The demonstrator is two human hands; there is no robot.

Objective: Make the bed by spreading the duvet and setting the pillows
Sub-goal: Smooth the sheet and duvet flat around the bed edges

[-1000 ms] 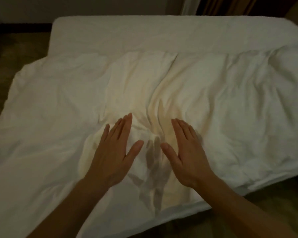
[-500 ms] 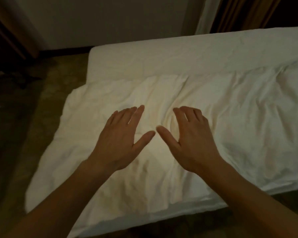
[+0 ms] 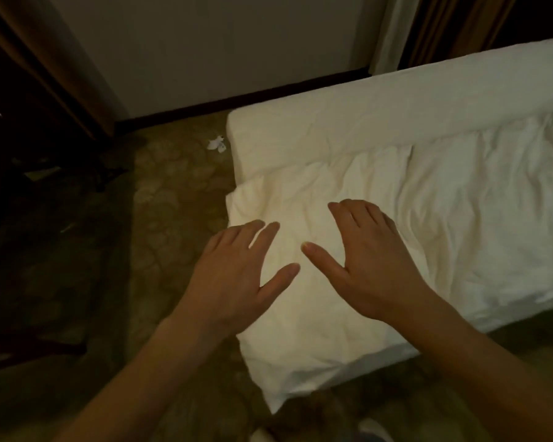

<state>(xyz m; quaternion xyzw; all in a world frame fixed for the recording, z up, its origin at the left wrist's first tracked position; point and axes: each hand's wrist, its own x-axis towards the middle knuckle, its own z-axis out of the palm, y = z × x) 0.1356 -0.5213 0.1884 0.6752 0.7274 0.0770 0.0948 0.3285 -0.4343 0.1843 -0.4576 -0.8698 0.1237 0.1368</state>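
Observation:
A white, wrinkled duvet (image 3: 454,237) lies spread over the bed (image 3: 348,122), its left edge and near corner hanging over the side. My left hand (image 3: 233,275) is flat, fingers straight, at the duvet's left edge, partly over the floor. My right hand (image 3: 371,260) is flat with fingers spread over the duvet just right of it. Whether the palms touch the cloth I cannot tell. No pillow is in view.
Patterned carpet (image 3: 173,218) lies left of the bed and in front of it. A crumpled white scrap (image 3: 217,144) sits on the floor by the bed's far left corner. A pale wall (image 3: 205,43), dark wooden furniture (image 3: 20,122) and curtains (image 3: 444,27) stand beyond.
Both flat hands have travelled left along the duvet to its left end. The view has swung left, showing the floor and wall.

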